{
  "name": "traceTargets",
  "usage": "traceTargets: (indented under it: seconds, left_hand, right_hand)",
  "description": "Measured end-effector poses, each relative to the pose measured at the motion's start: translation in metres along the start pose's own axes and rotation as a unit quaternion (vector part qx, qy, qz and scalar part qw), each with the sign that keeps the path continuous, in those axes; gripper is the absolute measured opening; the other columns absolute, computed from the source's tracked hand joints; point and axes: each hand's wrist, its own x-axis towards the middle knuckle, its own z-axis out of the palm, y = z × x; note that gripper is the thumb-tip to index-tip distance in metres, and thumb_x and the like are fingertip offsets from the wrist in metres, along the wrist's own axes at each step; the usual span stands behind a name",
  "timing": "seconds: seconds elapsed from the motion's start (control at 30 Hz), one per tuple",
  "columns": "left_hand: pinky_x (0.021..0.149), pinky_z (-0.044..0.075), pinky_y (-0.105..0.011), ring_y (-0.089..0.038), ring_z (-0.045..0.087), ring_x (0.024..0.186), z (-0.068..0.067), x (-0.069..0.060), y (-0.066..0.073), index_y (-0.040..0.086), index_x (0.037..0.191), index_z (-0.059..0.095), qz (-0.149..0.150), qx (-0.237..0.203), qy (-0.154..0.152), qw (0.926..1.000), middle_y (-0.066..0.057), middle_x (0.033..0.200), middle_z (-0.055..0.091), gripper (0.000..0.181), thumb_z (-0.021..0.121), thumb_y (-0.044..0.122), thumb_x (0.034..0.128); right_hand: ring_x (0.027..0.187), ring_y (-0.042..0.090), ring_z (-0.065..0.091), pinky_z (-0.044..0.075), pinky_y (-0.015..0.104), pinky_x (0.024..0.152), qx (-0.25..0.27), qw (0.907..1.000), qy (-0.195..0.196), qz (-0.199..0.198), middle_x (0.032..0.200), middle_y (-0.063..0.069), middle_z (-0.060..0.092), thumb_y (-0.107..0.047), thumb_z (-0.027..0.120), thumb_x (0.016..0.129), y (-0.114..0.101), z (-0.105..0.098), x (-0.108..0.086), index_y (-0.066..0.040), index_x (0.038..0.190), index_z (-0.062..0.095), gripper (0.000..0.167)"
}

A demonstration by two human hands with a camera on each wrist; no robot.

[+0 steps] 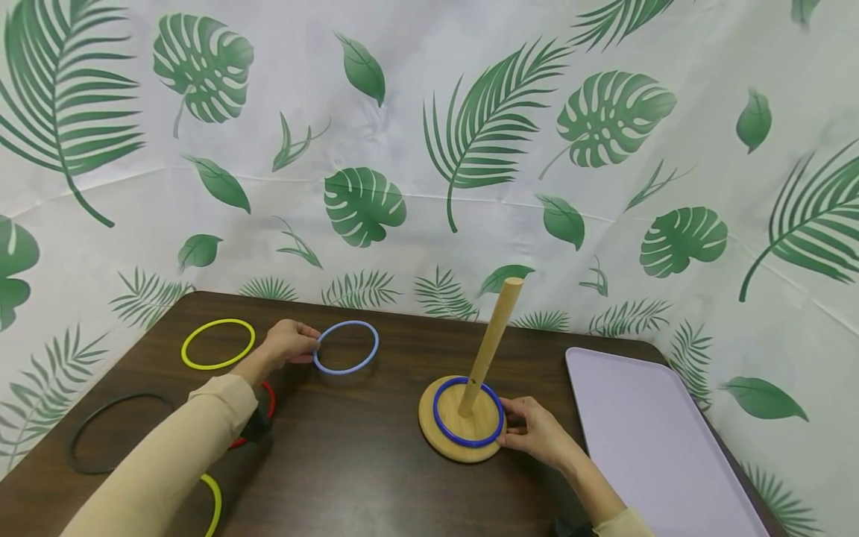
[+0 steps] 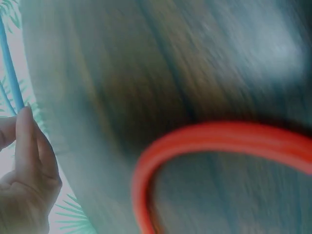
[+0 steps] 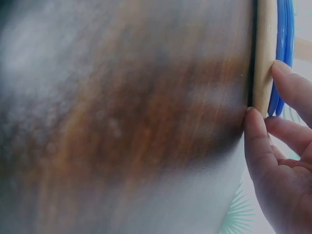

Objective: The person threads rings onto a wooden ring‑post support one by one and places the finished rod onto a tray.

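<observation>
Rings in view: one light blue, two yellow, one red, one black and at least one dark blue. My left hand (image 1: 293, 341) pinches the near side of the one thin light-blue ring (image 1: 338, 372) between thumb and fingers; the ring extends to the right of that grip. My right hand (image 1: 537, 430) holds the edge of one round pale-wood base (image 1: 427, 425), thumb and fingers at its rim. From that base, left of this grip, rises one plain wooden post (image 1: 493, 339), with a glossy dark-blue ring (image 1: 475, 444) lying around its foot. The right wrist view shows two blue bands edge-on; cannot tell whether one ring or two. Left of my left grip: one bright yellow ring (image 1: 218, 321). Nearer me than that grip: one red ring (image 1: 271, 399), partly behind my forearm; one thin black ring (image 1: 90, 471), farther left; a second yellow ring (image 1: 216, 496), partly hidden by my sleeve. Right of my right grip: one lilac rectangular tray (image 1: 647, 432), on the dark wood-grain table (image 1: 335, 462).
</observation>
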Motion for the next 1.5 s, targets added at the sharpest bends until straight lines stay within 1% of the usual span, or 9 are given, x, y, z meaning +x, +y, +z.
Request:
traceTargets:
  seconds: [0.23,0.43,0.7,0.87,1.0,1.1,1.23,1.4,1.5]
  left_hand:
    - [0.068,0.058,-0.026,-0.004,0.059,0.064,0.005,-0.006,0.016,-0.019,0.119,0.048,0.036,-0.064,-0.038,0.9966,-0.005,0.081,0.06,0.034,0.055,-0.002,0.0897]
    - [0.066,0.056,-0.02,-0.004,0.059,0.068,0.011,-0.014,0.038,-0.017,0.121,0.048,0.066,-0.102,-0.065,0.9905,-0.002,0.081,0.058,0.035,0.055,0.001,0.0911]
    - [0.074,0.056,-0.022,-0.004,0.06,0.075,0.022,-0.034,0.082,-0.012,0.126,0.047,0.098,-0.121,-0.098,0.9829,-0.003,0.092,0.058,0.039,0.057,0.006,0.0926]
    - [0.074,0.056,-0.023,-0.006,0.06,0.077,0.031,-0.051,0.109,-0.009,0.124,0.049,0.132,-0.127,-0.109,0.977,-0.003,0.093,0.057,0.036,0.058,0.007,0.0925]
    - [0.075,0.056,-0.024,-0.008,0.06,0.08,0.038,-0.063,0.127,-0.007,0.123,0.051,0.152,-0.135,-0.121,0.9715,-0.002,0.093,0.056,0.035,0.058,0.006,0.0918]
    - [0.074,0.056,-0.025,-0.009,0.06,0.081,0.044,-0.071,0.138,-0.007,0.123,0.052,0.163,-0.136,-0.127,0.9691,-0.003,0.094,0.056,0.034,0.059,0.005,0.0912]
    - [0.079,0.057,-0.033,-0.01,0.059,0.081,0.051,-0.079,0.151,-0.006,0.121,0.053,0.175,-0.131,-0.131,0.9669,-0.004,0.093,0.057,0.033,0.06,0.005,0.0907]
    - [0.087,0.054,-0.044,-0.013,0.058,0.084,0.06,-0.082,0.163,-0.004,0.119,0.056,0.186,-0.127,-0.133,0.9651,-0.005,0.093,0.057,0.03,0.06,0.005,0.0902]
    - [0.085,0.054,-0.043,-0.016,0.059,0.086,0.067,-0.083,0.169,-0.003,0.118,0.057,0.189,-0.131,-0.136,0.9636,-0.006,0.094,0.057,0.029,0.061,0.004,0.0898]
  right_hand:
    - [0.099,0.036,0.058,0.056,0.026,0.079,-0.005,1.0,0.003,-0.002,0.11,0.025,0.049,-0.007,0.077,0.076,0.001,0.0,0.001,0.016,0.126,0.049,0.061]
    - [0.102,0.038,0.057,0.055,0.025,0.08,0.006,1.0,0.001,0.005,0.113,0.026,0.048,-0.006,0.076,0.077,0.002,-0.001,0.001,0.016,0.127,0.048,0.062]
    - [0.103,0.038,0.056,0.055,0.026,0.08,0.015,0.9998,-0.002,0.01,0.113,0.026,0.047,-0.008,0.077,0.077,0.002,-0.001,0.0,0.016,0.127,0.047,0.063]
    - [0.102,0.037,0.057,0.056,0.025,0.079,0.01,0.9999,-0.001,0.006,0.112,0.025,0.048,-0.007,0.077,0.077,0.001,0.0,0.0,0.016,0.127,0.048,0.062]
    - [0.101,0.037,0.058,0.056,0.026,0.079,0.009,0.9999,0.0,0.005,0.111,0.025,0.048,-0.007,0.077,0.076,0.001,0.0,0.0,0.016,0.127,0.048,0.062]
    - [0.1,0.035,0.058,0.056,0.026,0.078,0.001,1.0,0.001,0.003,0.111,0.024,0.048,-0.007,0.077,0.077,0.0,0.0,0.0,0.016,0.127,0.048,0.062]
    - [0.099,0.035,0.058,0.056,0.027,0.079,0.001,1.0,0.002,0.0,0.11,0.024,0.048,-0.007,0.077,0.077,0.0,0.0,-0.001,0.016,0.126,0.048,0.062]
    - [0.1,0.036,0.057,0.056,0.026,0.08,0.007,1.0,-0.001,0.001,0.111,0.025,0.047,-0.006,0.076,0.076,0.001,0.0,-0.001,0.016,0.127,0.048,0.062]
    - [0.1,0.036,0.058,0.055,0.026,0.08,-0.005,1.0,0.001,-0.001,0.111,0.024,0.048,-0.007,0.077,0.076,0.002,0.0,0.0,0.014,0.127,0.049,0.061]
